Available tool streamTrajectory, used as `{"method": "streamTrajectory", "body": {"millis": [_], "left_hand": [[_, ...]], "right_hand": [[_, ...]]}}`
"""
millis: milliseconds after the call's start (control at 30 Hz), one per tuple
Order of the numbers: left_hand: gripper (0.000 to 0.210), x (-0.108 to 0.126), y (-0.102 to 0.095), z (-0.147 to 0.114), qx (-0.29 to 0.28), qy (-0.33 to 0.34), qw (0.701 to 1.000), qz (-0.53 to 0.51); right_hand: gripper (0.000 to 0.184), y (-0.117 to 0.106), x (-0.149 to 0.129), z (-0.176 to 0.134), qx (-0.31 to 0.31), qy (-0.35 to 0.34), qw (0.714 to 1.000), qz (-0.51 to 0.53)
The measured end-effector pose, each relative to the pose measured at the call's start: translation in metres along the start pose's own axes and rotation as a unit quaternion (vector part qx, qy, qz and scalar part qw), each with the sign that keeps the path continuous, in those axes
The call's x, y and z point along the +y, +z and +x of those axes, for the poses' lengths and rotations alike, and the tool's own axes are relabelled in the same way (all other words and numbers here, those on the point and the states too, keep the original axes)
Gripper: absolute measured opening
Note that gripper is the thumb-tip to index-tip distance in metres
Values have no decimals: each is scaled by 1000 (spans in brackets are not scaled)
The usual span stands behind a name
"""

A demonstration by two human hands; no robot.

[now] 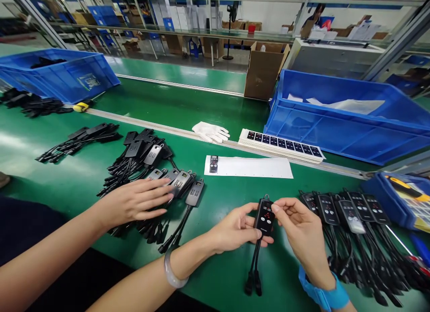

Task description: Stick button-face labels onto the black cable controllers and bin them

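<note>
My left hand (240,229), with a pale bangle on its wrist, grips a small black controller (264,217) with two short cables hanging down. The thumb lies along its lower edge. My right hand (298,229), with a blue wristband, pinches at the controller's upper right edge; whether a label edge is between the fingertips I cannot make out. Above lies a white label sheet (251,167) with one dark label at its left end. A single controller (195,193) with a plain grey face lies to the left. Several controllers with printed faces (351,215) lie in a row at right.
A co-worker's hand (139,200) reaches over a pile of controllers (134,153) at left. Blue bins (83,74) stand at the back left and right. Also here are a white glove (211,132), a stack of label sheets (282,146) and a small blue tray (389,204).
</note>
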State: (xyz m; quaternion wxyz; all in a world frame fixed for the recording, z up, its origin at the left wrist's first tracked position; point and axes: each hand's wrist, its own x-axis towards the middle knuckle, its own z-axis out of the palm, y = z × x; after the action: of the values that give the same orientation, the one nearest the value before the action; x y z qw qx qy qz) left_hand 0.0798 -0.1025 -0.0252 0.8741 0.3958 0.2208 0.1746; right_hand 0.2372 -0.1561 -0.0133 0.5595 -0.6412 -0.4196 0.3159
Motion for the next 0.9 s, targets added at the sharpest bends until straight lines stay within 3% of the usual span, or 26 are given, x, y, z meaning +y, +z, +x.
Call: {"method": "streamTrajectory", "body": {"millis": [900], "left_hand": [[52, -3, 4, -1, 8, 7, 997, 73]], "right_hand": [[17, -1, 8, -2, 37, -26, 998, -51]]}}
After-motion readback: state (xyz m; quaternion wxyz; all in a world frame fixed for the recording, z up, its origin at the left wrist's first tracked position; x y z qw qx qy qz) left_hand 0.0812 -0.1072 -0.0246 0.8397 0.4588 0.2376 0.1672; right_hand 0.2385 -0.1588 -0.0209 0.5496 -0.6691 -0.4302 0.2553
